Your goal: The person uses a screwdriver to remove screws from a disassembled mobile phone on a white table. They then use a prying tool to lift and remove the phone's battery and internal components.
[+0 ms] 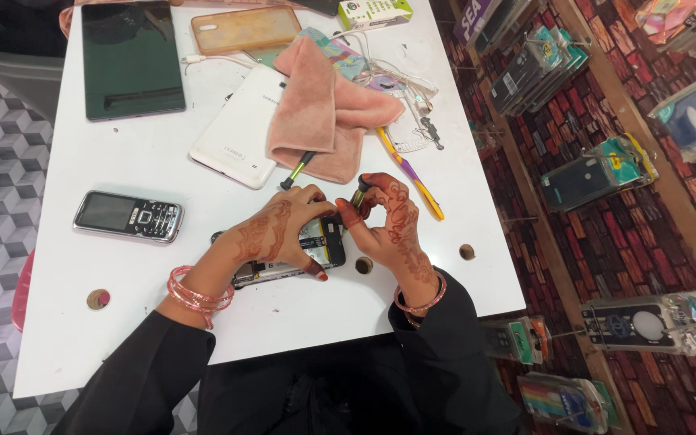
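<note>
At the lower middle of the frame, two black sleeves lead up to the hands, each wrist ringed with pink bangles. The left hand [279, 234] lies curled over an opened mobile phone with its back cover off [316, 246], fingers pressed together and clamped on its edges, pinning it flat on the white table [122, 322]. The right hand [392, 221], just beside it, has its fingers closed around a small dark-handled screwdriver [359, 193], held upright with the tip down at the phone's upper right corner. By the look of it, a screw is being worked there; the next move calls for a steady phone and a tip kept square in the screw head, which is too small to make out.

Left of the hands lies a silver keypad phone [128, 216]. Further up, a yellow and purple toothbrush [412, 179] angles beside a folded pink cloth [328, 109], which half covers a white tablet lying face down [235, 129]. At the upper left sits a black tablet [132, 58], with a translucent orange phone case [245, 28] beyond it.
</note>
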